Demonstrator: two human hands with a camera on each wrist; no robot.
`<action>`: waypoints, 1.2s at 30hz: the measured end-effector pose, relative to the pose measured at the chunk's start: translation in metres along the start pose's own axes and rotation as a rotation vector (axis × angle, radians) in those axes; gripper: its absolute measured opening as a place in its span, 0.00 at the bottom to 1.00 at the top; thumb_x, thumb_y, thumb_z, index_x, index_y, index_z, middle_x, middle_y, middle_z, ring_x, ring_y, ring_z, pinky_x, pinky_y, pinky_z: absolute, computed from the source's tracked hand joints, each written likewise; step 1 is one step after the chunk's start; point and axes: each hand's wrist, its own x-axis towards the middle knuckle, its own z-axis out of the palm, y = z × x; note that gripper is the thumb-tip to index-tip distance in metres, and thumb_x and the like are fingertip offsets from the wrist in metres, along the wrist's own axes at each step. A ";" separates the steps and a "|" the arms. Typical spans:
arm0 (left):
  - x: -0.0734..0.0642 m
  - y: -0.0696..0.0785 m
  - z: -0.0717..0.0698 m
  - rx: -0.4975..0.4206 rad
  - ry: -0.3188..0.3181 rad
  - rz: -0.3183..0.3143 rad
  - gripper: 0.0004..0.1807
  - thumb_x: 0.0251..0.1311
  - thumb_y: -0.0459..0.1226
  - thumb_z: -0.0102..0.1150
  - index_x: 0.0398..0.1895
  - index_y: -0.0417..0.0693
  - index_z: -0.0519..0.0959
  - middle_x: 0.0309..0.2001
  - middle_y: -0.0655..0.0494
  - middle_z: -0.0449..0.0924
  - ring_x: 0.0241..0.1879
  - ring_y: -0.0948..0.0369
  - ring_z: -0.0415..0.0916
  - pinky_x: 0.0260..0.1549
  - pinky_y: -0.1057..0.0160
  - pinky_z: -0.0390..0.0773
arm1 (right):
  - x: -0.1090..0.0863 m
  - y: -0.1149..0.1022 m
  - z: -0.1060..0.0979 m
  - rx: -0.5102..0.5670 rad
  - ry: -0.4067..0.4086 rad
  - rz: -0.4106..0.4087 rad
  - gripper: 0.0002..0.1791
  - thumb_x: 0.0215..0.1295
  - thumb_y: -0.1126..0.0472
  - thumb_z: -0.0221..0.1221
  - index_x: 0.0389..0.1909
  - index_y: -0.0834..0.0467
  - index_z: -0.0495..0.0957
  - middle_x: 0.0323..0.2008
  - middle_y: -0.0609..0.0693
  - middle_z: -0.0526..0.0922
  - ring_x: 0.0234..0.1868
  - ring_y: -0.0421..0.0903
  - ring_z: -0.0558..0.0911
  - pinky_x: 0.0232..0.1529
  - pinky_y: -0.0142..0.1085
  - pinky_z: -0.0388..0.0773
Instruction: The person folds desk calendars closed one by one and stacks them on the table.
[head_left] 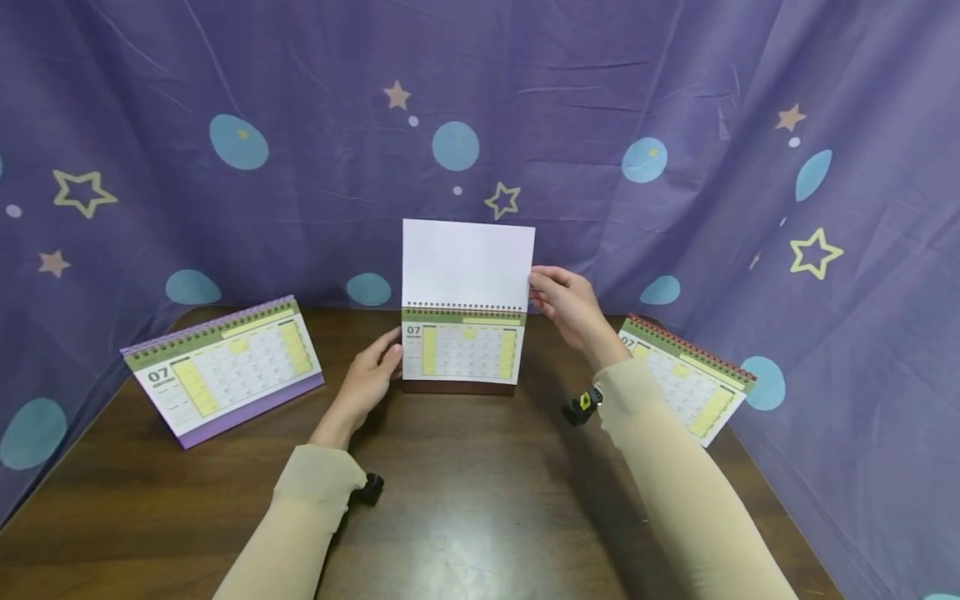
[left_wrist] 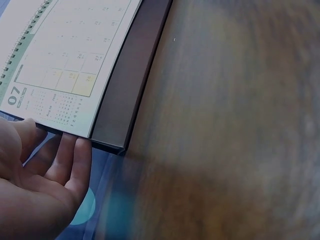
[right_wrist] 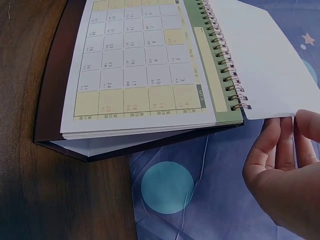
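A desk calendar [head_left: 465, 350] with a dark brown base stands in the middle, its page marked 07 facing me. Above its spiral binding [right_wrist: 225, 60] a blank white page [head_left: 468, 262] is raised upright. My right hand [head_left: 566, 304] pinches that page by its right edge, thumb in front and fingers behind, as the right wrist view shows. At the calendar's left side, my left hand [head_left: 369, 377] grips the edge, with the fingers reaching behind it in the left wrist view [left_wrist: 55, 170].
A purple-based calendar [head_left: 225, 367] stands at the left, angled inward. Another calendar with a red top edge [head_left: 686, 371] stands at the right, partly behind my right forearm. All stand on a brown wooden table [head_left: 450, 483] before a purple curtain [head_left: 540, 100].
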 end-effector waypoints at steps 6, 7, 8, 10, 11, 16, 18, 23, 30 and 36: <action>0.002 -0.003 0.000 0.011 0.001 0.001 0.29 0.86 0.44 0.43 0.85 0.51 0.60 0.75 0.40 0.71 0.67 0.46 0.76 0.66 0.47 0.78 | -0.004 0.000 0.000 -0.013 -0.006 -0.008 0.08 0.76 0.63 0.64 0.50 0.61 0.82 0.39 0.49 0.83 0.38 0.42 0.82 0.42 0.28 0.82; 0.002 -0.003 0.000 0.013 0.001 0.002 0.29 0.86 0.44 0.43 0.85 0.50 0.60 0.75 0.40 0.71 0.67 0.46 0.76 0.66 0.47 0.78 | -0.005 0.000 0.000 -0.020 -0.008 -0.012 0.07 0.76 0.63 0.64 0.50 0.60 0.82 0.39 0.49 0.84 0.38 0.42 0.82 0.42 0.28 0.82; 0.002 -0.003 0.000 0.012 0.002 0.002 0.29 0.86 0.44 0.43 0.85 0.50 0.60 0.75 0.40 0.71 0.66 0.46 0.76 0.66 0.47 0.78 | -0.005 0.000 0.000 -0.024 -0.010 -0.016 0.07 0.76 0.63 0.64 0.49 0.60 0.82 0.39 0.49 0.84 0.38 0.42 0.82 0.42 0.28 0.82; 0.002 -0.003 0.000 0.010 0.001 0.004 0.29 0.86 0.44 0.43 0.85 0.50 0.60 0.75 0.40 0.71 0.67 0.46 0.76 0.66 0.47 0.78 | -0.006 0.000 -0.002 -0.033 -0.017 -0.027 0.06 0.76 0.63 0.64 0.48 0.60 0.82 0.39 0.49 0.84 0.38 0.42 0.82 0.43 0.29 0.82; 0.001 -0.003 0.000 0.009 0.000 0.005 0.29 0.86 0.43 0.43 0.85 0.50 0.60 0.75 0.40 0.71 0.67 0.46 0.76 0.66 0.46 0.78 | -0.007 0.000 -0.002 -0.043 -0.022 -0.034 0.06 0.76 0.63 0.64 0.48 0.60 0.82 0.39 0.49 0.84 0.38 0.42 0.82 0.44 0.29 0.82; 0.000 -0.001 0.000 0.001 -0.006 0.012 0.29 0.86 0.43 0.43 0.85 0.50 0.59 0.76 0.39 0.69 0.68 0.44 0.75 0.67 0.45 0.77 | -0.012 0.002 -0.008 -0.108 -0.037 -0.077 0.07 0.77 0.62 0.64 0.49 0.60 0.83 0.40 0.48 0.84 0.40 0.43 0.83 0.48 0.33 0.83; 0.001 0.000 0.000 0.000 -0.010 0.013 0.29 0.86 0.44 0.43 0.85 0.51 0.59 0.76 0.39 0.69 0.68 0.45 0.75 0.67 0.45 0.77 | -0.014 0.002 -0.009 -0.134 -0.042 -0.096 0.07 0.77 0.61 0.64 0.49 0.60 0.83 0.40 0.48 0.84 0.41 0.43 0.83 0.50 0.35 0.84; 0.002 -0.002 0.000 0.010 -0.005 0.009 0.29 0.86 0.44 0.43 0.85 0.52 0.60 0.75 0.40 0.70 0.66 0.47 0.77 0.66 0.48 0.78 | -0.018 0.004 -0.011 -0.219 -0.053 -0.164 0.09 0.76 0.61 0.64 0.49 0.62 0.83 0.38 0.47 0.85 0.41 0.42 0.84 0.53 0.40 0.84; 0.003 -0.005 -0.001 0.011 0.002 0.006 0.29 0.86 0.43 0.42 0.85 0.52 0.60 0.74 0.40 0.72 0.65 0.48 0.78 0.65 0.49 0.79 | -0.022 0.007 -0.013 -0.354 -0.069 -0.281 0.12 0.77 0.59 0.64 0.50 0.64 0.83 0.40 0.50 0.85 0.43 0.49 0.85 0.51 0.38 0.85; 0.003 -0.004 -0.002 0.008 -0.007 0.009 0.29 0.86 0.43 0.42 0.85 0.53 0.60 0.74 0.41 0.72 0.66 0.48 0.77 0.65 0.49 0.79 | -0.025 0.013 -0.016 -0.424 -0.074 -0.372 0.12 0.77 0.59 0.64 0.49 0.65 0.84 0.40 0.54 0.86 0.45 0.54 0.85 0.49 0.33 0.85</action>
